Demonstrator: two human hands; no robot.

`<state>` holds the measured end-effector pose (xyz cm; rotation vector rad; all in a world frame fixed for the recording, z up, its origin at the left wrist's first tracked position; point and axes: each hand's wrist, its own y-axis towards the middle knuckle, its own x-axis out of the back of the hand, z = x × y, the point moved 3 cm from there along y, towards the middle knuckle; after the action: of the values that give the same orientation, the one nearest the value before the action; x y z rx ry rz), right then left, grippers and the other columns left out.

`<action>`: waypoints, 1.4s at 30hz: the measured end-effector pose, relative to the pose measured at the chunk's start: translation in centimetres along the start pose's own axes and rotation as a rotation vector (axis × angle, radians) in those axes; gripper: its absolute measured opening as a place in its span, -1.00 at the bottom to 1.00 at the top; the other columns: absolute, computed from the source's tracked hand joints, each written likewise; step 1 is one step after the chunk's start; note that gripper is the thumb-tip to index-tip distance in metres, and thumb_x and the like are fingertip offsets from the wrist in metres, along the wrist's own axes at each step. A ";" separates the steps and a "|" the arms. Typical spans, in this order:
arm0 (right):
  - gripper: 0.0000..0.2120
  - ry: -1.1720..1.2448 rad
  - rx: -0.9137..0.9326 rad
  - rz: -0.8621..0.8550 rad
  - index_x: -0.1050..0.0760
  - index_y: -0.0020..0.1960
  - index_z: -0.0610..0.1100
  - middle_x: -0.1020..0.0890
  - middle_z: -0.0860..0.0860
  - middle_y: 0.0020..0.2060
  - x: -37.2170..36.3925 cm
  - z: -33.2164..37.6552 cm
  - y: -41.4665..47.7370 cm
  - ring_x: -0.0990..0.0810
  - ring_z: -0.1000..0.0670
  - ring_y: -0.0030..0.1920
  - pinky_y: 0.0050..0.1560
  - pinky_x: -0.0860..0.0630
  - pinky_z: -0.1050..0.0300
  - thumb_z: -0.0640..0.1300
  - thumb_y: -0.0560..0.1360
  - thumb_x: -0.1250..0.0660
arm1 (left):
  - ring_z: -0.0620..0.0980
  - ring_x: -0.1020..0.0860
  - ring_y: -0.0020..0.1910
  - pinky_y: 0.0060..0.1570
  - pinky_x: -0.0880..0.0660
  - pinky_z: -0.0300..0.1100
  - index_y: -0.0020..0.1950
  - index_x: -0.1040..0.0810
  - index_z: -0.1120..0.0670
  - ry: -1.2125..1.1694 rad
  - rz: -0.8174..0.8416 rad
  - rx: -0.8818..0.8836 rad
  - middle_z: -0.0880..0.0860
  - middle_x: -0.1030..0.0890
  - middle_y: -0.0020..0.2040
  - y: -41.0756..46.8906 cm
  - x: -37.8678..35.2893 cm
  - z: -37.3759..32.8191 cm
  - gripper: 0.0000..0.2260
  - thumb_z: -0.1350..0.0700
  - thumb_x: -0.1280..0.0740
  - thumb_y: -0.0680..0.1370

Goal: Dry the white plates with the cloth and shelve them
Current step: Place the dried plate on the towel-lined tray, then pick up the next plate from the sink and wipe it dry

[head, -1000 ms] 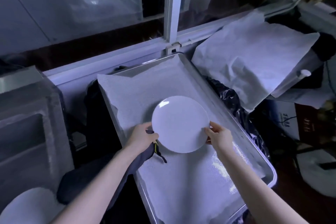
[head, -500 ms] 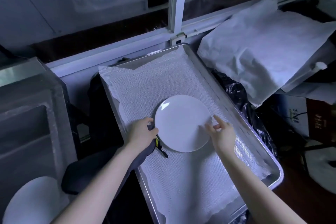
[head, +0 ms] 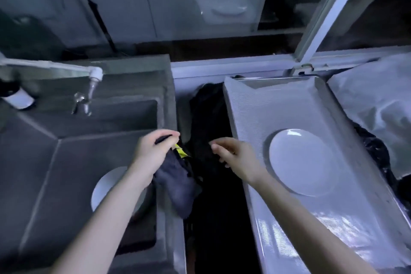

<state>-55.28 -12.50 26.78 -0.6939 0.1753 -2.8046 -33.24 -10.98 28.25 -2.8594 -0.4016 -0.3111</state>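
The left hand [head: 153, 151] gripped the dark cloth [head: 178, 182] at the sink [head: 66, 151] edge, fingers curled round it. The right hand [head: 235, 158] hung empty over the dark gap, fingers loosely curled. One white plate [head: 302, 162] lay on the lined tray [head: 231, 104]; a second plate [head: 104, 187] sat in the sink below the tap [head: 89, 95], partly hidden by the left forearm.

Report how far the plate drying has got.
Done, it seems: one white plate lies on the lined tray, neither hand on it. In hand: the left hand grips the dark cloth at the sink edge; the right hand holds nothing. Left: a second plate sits in the sink, partly hidden by the left forearm, probably awaiting drying. Whether the tray counts as the shelf, I cannot tell.
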 end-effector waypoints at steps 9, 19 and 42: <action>-0.79 -0.088 -0.039 0.123 -0.66 0.15 -0.13 -0.70 -0.03 -0.11 -17.7 6.5 2.7 -0.63 0.03 -0.15 0.01 -0.59 0.00 -0.07 0.59 -0.36 | -0.32 -0.60 -0.21 -0.24 -0.46 -0.48 -0.20 -0.72 -0.10 -0.091 -0.063 0.069 -0.13 -0.71 -0.17 2.1 19.0 3.4 -0.81 0.18 -0.41 0.50; -0.79 -0.171 -0.317 0.178 -0.65 0.16 -0.07 -0.63 0.06 -0.16 -31.4 3.8 6.1 -0.58 0.11 -0.28 -0.25 -0.44 0.25 -0.07 0.60 -0.31 | -0.08 -0.61 -0.07 -0.06 -0.46 -0.28 -0.16 -0.68 -0.02 0.010 -0.065 0.313 -0.05 -0.70 -0.14 6.4 29.8 14.6 -0.86 0.21 -0.42 0.50; -0.52 -0.217 -0.671 0.051 -0.46 0.32 -0.09 -0.50 0.03 -0.03 -40.1 -11.5 9.7 -0.49 -0.04 -0.07 -0.24 -0.33 0.19 -0.23 0.42 -0.46 | 0.10 -0.48 -0.23 -0.31 -0.29 -0.13 0.09 -0.50 0.16 0.836 0.196 0.435 0.13 -0.59 -0.10 11.5 24.5 35.4 -0.82 0.09 -0.19 0.60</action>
<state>-24.40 -10.53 -2.79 -1.0981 1.1005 -2.5721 -0.63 -6.56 -1.84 -2.0788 -0.0107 -1.1450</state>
